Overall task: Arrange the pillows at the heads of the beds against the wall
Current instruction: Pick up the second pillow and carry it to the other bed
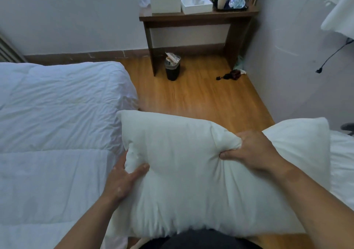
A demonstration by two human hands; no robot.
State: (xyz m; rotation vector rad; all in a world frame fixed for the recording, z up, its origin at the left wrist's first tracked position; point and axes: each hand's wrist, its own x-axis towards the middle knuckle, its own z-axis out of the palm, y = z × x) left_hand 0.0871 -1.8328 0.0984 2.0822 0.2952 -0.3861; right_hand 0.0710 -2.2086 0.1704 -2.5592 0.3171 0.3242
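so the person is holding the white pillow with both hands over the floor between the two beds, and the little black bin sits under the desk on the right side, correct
One detail is off. In the head view the black bin stands by the left leg of the desk, not on the right side. The rest holds: the left hand and right hand both grip the white pillow over the floor between the two beds.

Matt cloth pillow (191,172); glossy wood floor (201,99).
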